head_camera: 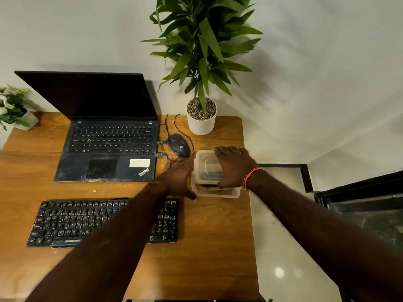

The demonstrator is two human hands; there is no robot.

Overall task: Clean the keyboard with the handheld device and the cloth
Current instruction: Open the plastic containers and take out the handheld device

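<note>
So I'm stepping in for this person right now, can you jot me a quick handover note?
Left hand holds the side of the clear plastic box; right hand rests on its lid.
Something dark lies inside the box; what it is cannot be told.
The dusty keyboard lies untouched at the front of the desk.
Done: nothing yet on the keyboard.
Left: open the box, probably to get the cleaning things, then clean the keyboard.

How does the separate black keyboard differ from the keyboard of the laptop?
The separate keyboard lies flat near the front of the desk, and the left arm crosses over it; the laptop keyboard is farther back, uncovered. The separate keyboard is wider and looks dusty with pale specks; the laptop keyboard looks cleaner. Both have black keys.
</note>
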